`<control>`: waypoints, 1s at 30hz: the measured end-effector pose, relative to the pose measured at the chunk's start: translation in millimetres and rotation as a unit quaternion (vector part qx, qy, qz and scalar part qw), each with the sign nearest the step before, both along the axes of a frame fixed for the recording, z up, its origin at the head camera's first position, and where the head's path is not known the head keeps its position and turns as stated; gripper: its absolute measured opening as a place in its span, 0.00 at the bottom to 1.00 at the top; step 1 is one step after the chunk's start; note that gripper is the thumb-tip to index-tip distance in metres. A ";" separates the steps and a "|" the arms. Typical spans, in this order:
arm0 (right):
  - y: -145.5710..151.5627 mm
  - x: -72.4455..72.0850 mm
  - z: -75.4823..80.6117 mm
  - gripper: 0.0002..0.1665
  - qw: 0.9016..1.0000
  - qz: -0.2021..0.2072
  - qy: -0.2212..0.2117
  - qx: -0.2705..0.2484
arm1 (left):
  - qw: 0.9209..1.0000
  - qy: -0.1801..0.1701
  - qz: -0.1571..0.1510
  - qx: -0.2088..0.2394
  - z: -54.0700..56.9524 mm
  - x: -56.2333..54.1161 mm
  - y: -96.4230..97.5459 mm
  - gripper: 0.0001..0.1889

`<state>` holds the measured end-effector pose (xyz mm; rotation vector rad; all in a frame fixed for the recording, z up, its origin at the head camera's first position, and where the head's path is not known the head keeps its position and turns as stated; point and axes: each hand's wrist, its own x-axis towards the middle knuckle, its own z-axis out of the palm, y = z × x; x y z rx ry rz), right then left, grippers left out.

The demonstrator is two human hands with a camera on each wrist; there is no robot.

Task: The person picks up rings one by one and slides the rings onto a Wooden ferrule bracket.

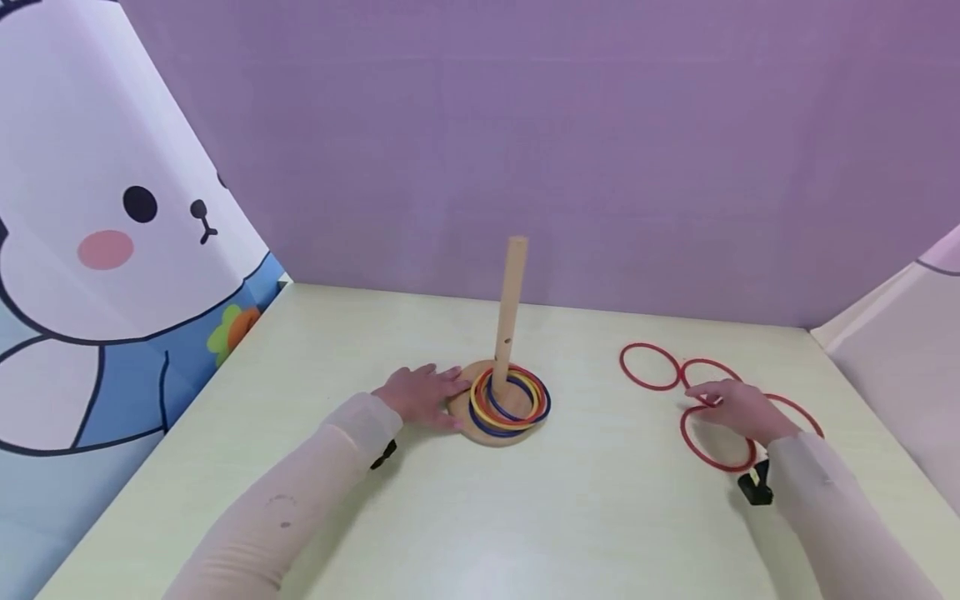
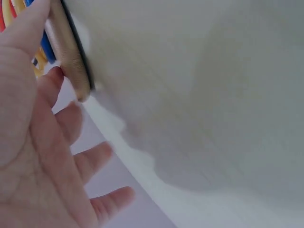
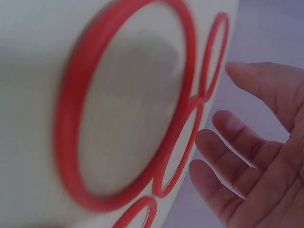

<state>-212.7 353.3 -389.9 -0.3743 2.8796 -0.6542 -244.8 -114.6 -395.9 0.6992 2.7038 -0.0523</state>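
Note:
A wooden peg (image 1: 512, 300) stands upright on a round wooden base (image 1: 491, 441), mid-table. Several blue, yellow, orange and red rings lie stacked around its foot. My left hand (image 1: 423, 396) is at the base's left side; in the left wrist view its thumb and index finger touch the base's edge (image 2: 71, 57), the other fingers spread loosely. To the right, several red rings lie flat; one red ring (image 3: 66, 128) looms large in the right wrist view. My right hand (image 1: 738, 411) hovers over them, fingers slightly bent and apart, with nothing held.
The pale tabletop (image 1: 585, 517) ends at a purple backdrop (image 1: 600, 150) behind. At the left hangs a cloth with a cartoon animal print (image 1: 97, 183). A white panel (image 1: 900, 358) borders the right side. Dark devices are strapped under both wrists.

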 end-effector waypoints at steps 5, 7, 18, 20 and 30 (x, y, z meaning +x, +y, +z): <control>3.6 -3.1 -5.5 0.19 0.999 0.026 0.004 0.031 | 1.000 0.001 -0.017 0.026 2.2 -5.9 -0.5 0.48; 3.0 -4.6 -6.1 0.18 0.998 0.038 0.017 0.039 | 0.999 -0.006 -0.018 0.032 4.0 -8.4 0.0 0.49; -6.7 -3.7 -2.9 0.15 0.995 0.056 -0.007 0.087 | 0.999 -0.034 -0.018 0.023 1.5 -14.6 -0.5 0.49; -8.0 -3.1 -2.6 0.15 0.994 0.054 -0.015 0.094 | 0.999 -0.029 -0.028 0.021 0.7 -14.8 -1.2 0.48; -12.0 -8.0 -3.1 0.14 0.993 0.028 -0.045 0.107 | 0.999 -0.020 -0.027 0.020 1.3 -13.7 -2.3 0.47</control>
